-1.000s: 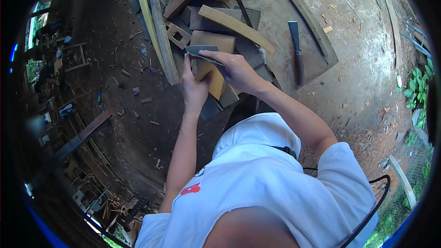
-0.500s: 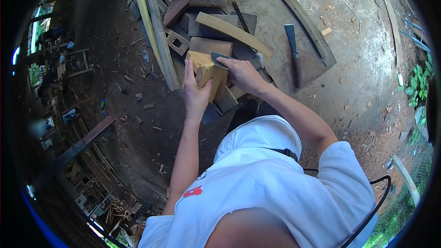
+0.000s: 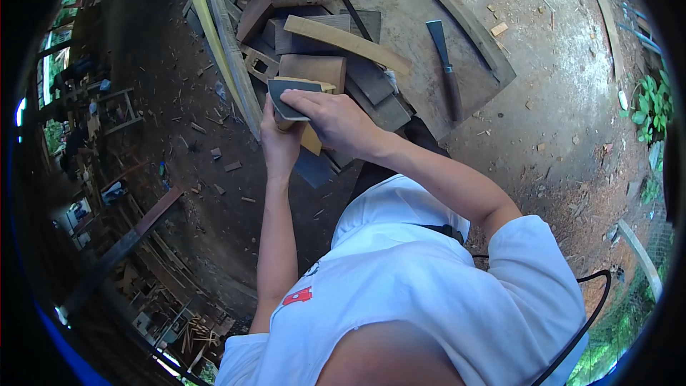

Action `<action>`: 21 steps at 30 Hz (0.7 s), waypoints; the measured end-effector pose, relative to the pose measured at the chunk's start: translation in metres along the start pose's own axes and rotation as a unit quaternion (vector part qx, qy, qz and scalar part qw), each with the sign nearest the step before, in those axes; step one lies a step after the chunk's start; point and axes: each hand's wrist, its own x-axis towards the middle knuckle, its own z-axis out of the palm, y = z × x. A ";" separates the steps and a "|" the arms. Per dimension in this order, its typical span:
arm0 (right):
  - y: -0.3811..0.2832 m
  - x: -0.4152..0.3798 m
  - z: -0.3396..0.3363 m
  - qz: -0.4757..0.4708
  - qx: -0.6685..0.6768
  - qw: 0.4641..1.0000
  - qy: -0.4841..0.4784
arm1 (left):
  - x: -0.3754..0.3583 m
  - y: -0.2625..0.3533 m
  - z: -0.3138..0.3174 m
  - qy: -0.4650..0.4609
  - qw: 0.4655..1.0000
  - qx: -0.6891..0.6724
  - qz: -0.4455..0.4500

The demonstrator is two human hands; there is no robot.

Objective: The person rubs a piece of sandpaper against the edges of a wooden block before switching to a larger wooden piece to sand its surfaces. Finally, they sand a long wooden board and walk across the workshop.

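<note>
My left hand (image 3: 279,144) is closed around a pale yellow wooden block (image 3: 311,141), gripping it from the near left side. Across the top of that block lies a dark grey sheet of sandpaper (image 3: 274,93), its edge curling a little. My right hand (image 3: 334,121) presses the sandpaper against the wood with fingers stretched over it. Much of the block is hidden beneath the sheet and my hands. Just beyond them sits a brown wooden block (image 3: 312,67) in the pile.
A light curved wood strip (image 3: 346,44) and a block with a square hole (image 3: 250,66) lie in the pile ahead. To the right, a chisel (image 3: 440,46) rests on a board (image 3: 407,3). Long planks (image 3: 230,50) lean at the left. Wood scraps litter the ground.
My right hand has slid the sandpaper leftward across the top of the block, now covering most of it. The block has tilted, and the view has shifted slightly.
</note>
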 end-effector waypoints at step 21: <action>0.019 -0.004 -0.003 0.111 0.021 0.991 -0.072 | 0.000 -0.006 0.006 0.035 0.997 0.048 0.041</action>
